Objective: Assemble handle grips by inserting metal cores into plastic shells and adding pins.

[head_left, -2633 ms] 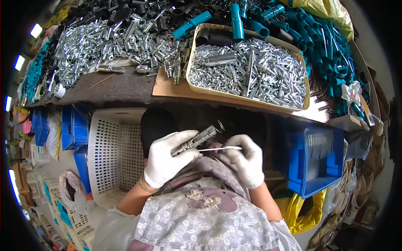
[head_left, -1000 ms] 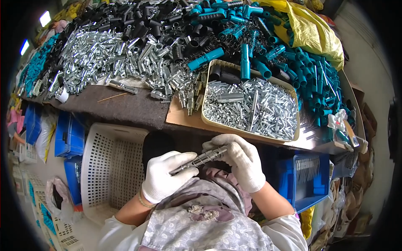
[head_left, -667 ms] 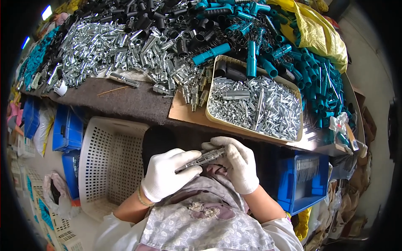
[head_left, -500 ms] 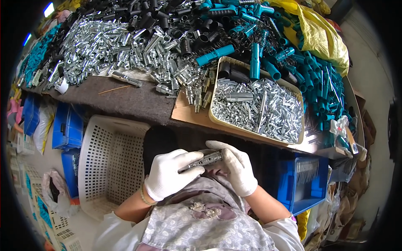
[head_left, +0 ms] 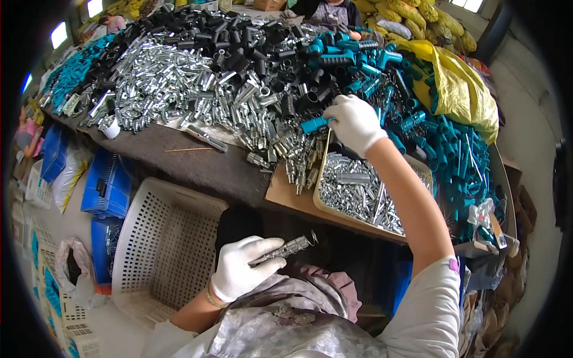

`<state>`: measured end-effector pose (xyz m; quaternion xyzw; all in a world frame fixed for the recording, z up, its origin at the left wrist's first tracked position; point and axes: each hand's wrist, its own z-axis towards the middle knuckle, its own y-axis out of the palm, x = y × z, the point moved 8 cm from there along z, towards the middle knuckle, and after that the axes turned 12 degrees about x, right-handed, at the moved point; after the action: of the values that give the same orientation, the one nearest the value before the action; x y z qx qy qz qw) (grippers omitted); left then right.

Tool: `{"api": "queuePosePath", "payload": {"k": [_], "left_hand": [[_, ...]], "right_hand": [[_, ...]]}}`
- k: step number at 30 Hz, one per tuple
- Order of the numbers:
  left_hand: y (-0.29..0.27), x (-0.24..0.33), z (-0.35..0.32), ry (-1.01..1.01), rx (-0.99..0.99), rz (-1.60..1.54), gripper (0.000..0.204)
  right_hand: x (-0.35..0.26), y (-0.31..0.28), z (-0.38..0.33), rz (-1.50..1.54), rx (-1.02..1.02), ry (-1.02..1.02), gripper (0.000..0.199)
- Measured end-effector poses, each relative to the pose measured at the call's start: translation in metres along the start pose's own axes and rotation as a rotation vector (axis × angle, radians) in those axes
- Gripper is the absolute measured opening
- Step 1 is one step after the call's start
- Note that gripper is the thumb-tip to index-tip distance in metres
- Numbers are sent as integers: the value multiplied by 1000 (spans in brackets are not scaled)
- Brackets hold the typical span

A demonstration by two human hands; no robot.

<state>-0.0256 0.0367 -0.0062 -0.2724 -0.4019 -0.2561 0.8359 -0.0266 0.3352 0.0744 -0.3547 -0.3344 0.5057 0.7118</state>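
Fingers of right hand [head_left: 353,122] pinching teal tube [head_left: 314,124] at far pile on tabletop [head_left: 197,164], long axis lying leftward from fingertips. Left hand [head_left: 242,267], closed around metal piece [head_left: 285,249], nearer body, over lap.

Daylight is coming through bright windows [head_left: 59,34] at upper left. A long dark workbench [head_left: 179,156] is spanning the room. White perforated crate [head_left: 164,244] and blue bins [head_left: 107,190] are sitting on the pale floor [head_left: 116,325]; yellow sacks [head_left: 439,24] are piling behind.
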Motion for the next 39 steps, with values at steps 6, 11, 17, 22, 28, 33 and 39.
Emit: {"api": "queuePosePath", "payload": {"k": [6, 11, 17, 22, 28, 33, 39], "left_hand": [[-10, 8, -3, 80, -8, 141, 35], [-10, 3, 3, 25, -10, 150, 33], [7, -3, 5, 60, -55, 112, 34], [46, 3, 7, 84, -194, 18, 35], [79, 9, -1, 157, -331, -92, 35], [88, 18, -9, 218, -452, -52, 43], [88, 21, -20, 169, -499, 20, 52]], "right_hand": [[-10, 70, 28, -431, -325, -75, 20], [-20, -6, 18, -110, 177, -17, 17], [-31, -66, -138, 1147, 249, 936, 26], [-67, -52, -260, 1462, 283, 1341, 35], [-79, -56, -287, 1722, -91, 1293, 71], [-74, -85, -261, 755, -419, 829, 32], [-95, -73, -254, 793, -440, 670, 38]]}}
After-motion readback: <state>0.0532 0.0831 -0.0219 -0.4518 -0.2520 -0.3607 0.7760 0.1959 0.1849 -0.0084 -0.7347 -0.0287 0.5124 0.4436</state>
